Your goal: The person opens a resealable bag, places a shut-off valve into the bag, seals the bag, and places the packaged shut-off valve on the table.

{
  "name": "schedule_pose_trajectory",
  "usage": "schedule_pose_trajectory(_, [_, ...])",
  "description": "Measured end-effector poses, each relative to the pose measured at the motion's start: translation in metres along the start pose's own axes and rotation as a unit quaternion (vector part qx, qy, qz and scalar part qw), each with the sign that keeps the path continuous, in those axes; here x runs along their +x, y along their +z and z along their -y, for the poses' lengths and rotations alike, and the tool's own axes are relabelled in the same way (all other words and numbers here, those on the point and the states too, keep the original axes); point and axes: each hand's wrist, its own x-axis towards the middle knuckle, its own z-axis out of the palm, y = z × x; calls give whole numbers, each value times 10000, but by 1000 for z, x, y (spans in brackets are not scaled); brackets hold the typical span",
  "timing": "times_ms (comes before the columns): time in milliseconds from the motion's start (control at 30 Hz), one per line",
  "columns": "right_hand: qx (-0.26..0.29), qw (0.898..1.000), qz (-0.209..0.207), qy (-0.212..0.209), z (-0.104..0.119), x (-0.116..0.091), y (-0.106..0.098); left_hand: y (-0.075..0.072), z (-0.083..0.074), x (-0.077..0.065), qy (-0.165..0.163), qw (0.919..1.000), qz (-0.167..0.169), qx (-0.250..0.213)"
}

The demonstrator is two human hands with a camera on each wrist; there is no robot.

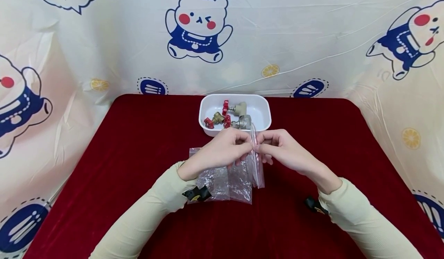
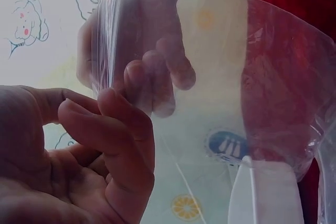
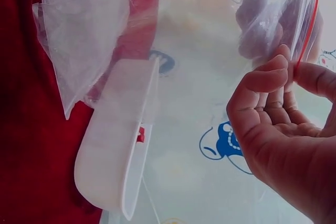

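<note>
Held bag (image 2: 215, 66) cropped in left wrist view, flat bag (image 1: 223, 184) partly hidden

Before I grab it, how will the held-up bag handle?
The clear bag is likely floppy: its thin film bows and wrinkles. Probably slick, given the glossy glints. The red-lined zip edge may be stiffer, running nearly straight.
</note>
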Motion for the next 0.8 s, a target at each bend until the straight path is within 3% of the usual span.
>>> schedule_pose_trajectory(233, [301, 9992, 164, -210, -5, 1, -1, 2, 3, 1, 148, 9999, -27, 47])
schedule_pose_trajectory(533, [488, 9980, 263, -300, -7, 1, -1, 3, 5, 0, 109, 9998, -32, -134])
schedule_pose_trajectory(800, [380, 9984, 155, -392, -7, 2, 1, 3, 6, 1, 139, 9994, -146, -274])
